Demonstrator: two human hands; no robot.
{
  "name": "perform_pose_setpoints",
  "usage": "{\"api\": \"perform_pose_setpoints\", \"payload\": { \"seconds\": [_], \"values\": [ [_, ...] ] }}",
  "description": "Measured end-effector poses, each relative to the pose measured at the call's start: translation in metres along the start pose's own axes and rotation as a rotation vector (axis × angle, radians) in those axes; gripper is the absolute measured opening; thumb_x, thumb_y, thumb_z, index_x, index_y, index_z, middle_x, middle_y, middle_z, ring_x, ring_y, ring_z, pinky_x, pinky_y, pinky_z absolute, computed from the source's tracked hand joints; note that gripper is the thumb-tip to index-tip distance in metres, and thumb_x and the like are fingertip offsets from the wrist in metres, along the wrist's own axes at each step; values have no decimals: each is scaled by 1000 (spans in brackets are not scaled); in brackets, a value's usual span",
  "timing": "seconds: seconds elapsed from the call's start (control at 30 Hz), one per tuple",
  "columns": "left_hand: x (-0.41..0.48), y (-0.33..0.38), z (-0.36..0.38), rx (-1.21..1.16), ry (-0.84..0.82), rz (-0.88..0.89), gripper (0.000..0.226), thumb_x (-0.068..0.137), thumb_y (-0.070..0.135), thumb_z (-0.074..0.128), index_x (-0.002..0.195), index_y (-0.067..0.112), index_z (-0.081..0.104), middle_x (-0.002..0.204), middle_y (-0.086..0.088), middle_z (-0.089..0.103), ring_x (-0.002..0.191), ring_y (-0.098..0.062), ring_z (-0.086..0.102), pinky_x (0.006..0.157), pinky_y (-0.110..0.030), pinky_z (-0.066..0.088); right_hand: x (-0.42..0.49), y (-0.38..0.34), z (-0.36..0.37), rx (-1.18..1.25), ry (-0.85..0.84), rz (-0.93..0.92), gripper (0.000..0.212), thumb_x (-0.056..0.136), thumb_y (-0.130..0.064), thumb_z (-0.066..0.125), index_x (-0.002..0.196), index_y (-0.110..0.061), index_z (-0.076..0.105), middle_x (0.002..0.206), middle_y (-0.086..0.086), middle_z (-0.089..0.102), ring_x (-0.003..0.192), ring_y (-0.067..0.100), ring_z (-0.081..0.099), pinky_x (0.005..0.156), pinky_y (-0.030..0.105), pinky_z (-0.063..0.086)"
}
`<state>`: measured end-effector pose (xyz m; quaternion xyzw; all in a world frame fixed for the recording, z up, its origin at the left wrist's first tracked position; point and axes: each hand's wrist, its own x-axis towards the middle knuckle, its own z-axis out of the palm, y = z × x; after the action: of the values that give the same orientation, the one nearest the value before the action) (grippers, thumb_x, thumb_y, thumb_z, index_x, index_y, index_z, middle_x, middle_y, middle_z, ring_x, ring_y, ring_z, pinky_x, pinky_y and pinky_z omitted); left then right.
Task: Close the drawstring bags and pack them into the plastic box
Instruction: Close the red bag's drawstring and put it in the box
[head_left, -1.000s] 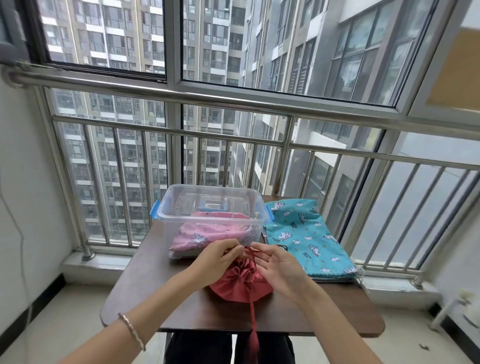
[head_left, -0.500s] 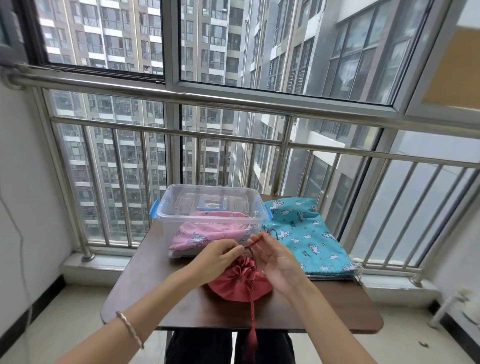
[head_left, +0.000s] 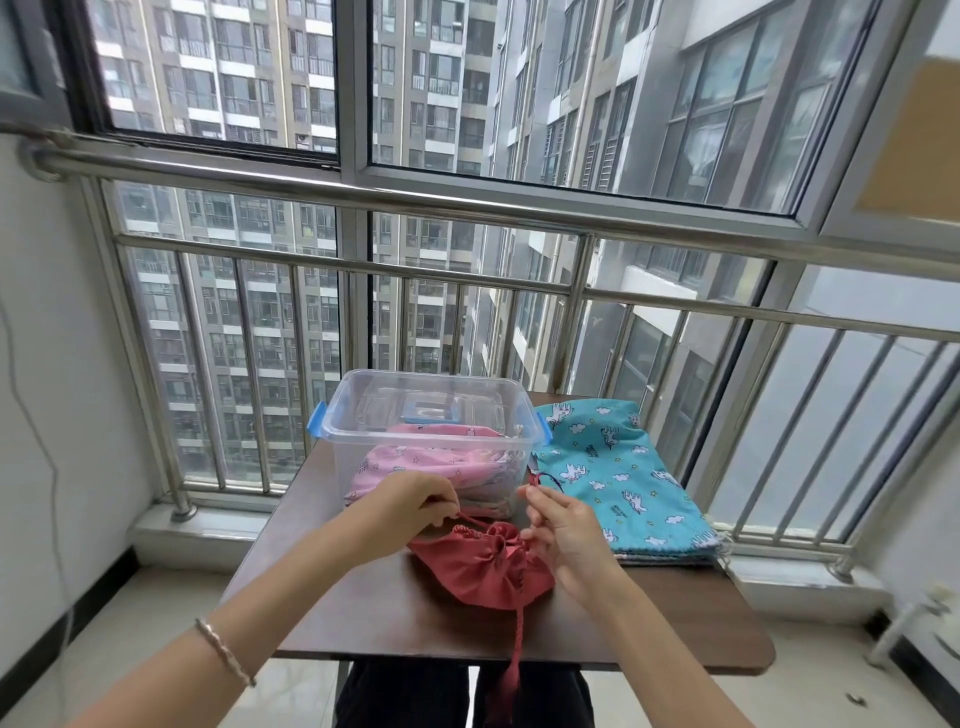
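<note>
A red drawstring bag (head_left: 483, 569) lies on the brown table (head_left: 363, 618), its mouth gathered. My left hand (head_left: 415, 501) pinches the red cord at the bag's left side. My right hand (head_left: 563, 525) pinches the cord at the right of the mouth, with a loop rising above its fingers. A long red cord end hangs over the table's front edge. Just behind stands the clear plastic box (head_left: 431, 415) with a pink drawstring bag (head_left: 415, 457) inside. A teal patterned bag (head_left: 618, 473) lies flat to the right of the box.
A steel railing (head_left: 467, 208) and a window stand right behind the table. The box has blue side latches. A white wall is at the left, and dark trousers show beneath the table's front edge.
My hands have moved apart, the left to the left and the right to the right, drawing the cord out sideways. The bag's mouth sits lower and more gathered.
</note>
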<state>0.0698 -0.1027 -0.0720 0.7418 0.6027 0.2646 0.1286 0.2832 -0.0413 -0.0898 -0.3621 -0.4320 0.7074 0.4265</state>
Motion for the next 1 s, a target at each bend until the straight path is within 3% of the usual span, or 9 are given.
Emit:
{"api": "perform_pose_setpoints", "payload": {
  "seconds": [0.17, 0.27, 0.33, 0.47, 0.53, 0.6, 0.7, 0.9, 1.0],
  "values": [
    [-2, -6, 1, 229, 94, 194, 20, 92, 32, 55, 84, 23, 71, 87, 7, 61, 84, -12, 52, 77, -23, 40, -5, -5, 6, -272, -54, 12, 13, 91, -3, 61, 95, 5, 69, 51, 2, 42, 34, 5, 33, 36, 16, 35],
    [-2, 2, 0, 486, 310, 285, 30, 83, 47, 46, 70, 33, 68, 75, 13, 56, 73, -11, 53, 70, -26, 38, -6, -7, 13, -569, -122, -47, 11, 89, -6, 64, 88, -1, 74, 50, 3, 47, 37, 6, 37, 39, 17, 33],
    [-1, 16, 0, 515, 338, 264, 35, 84, 46, 41, 68, 29, 67, 70, 13, 64, 67, -9, 59, 64, -28, 42, -4, -6, 16, -787, -219, -90, 18, 87, -13, 67, 72, -8, 75, 51, 1, 48, 42, 7, 38, 47, 22, 35],
    [5, 36, 8, 318, 363, 66, 28, 91, 41, 50, 85, 23, 70, 77, 4, 71, 73, -16, 63, 64, -32, 49, -7, -9, 20, -979, -334, -67, 18, 85, -30, 69, 71, -23, 78, 56, -5, 51, 54, 7, 40, 55, 20, 37],
    [8, 44, 13, 126, 355, 2, 23, 90, 34, 58, 79, 17, 70, 70, 1, 69, 68, -17, 62, 65, -35, 51, -8, -12, 23, -948, -374, -21, 23, 86, -18, 61, 68, -18, 76, 60, -1, 52, 53, 6, 39, 55, 17, 34],
    [15, 44, 19, -16, 321, -36, 23, 89, 30, 60, 75, 13, 69, 66, -1, 68, 65, -18, 62, 66, -36, 52, -10, -12, 23, -723, -411, 60, 29, 84, -6, 55, 55, -5, 61, 55, 4, 45, 48, 6, 37, 52, 16, 31],
    [21, 42, 28, -246, 228, -116, 20, 91, 23, 58, 80, 13, 72, 74, -1, 72, 70, -14, 66, 71, -33, 54, -9, -10, 19, -501, -436, 42, 43, 92, -2, 53, 50, -11, 48, 47, -3, 36, 46, 6, 33, 49, 15, 30],
    [17, 37, 50, -364, 123, -122, 26, 101, 25, 44, 118, 15, 60, 111, 4, 65, 104, -9, 59, 94, -25, 44, -7, -9, 14, -393, -208, -7, 36, 94, -3, 51, 58, -8, 53, 48, 1, 45, 39, 4, 38, 42, 13, 32],
    [15, 32, 58, -438, 135, -163, 19, 96, 28, 54, 112, 20, 59, 97, 4, 67, 89, -12, 62, 87, -33, 50, -5, -6, 12, -303, -102, 13, 24, 91, -8, 58, 67, -5, 63, 55, 4, 54, 42, 7, 46, 44, 14, 36]
  ]
}}
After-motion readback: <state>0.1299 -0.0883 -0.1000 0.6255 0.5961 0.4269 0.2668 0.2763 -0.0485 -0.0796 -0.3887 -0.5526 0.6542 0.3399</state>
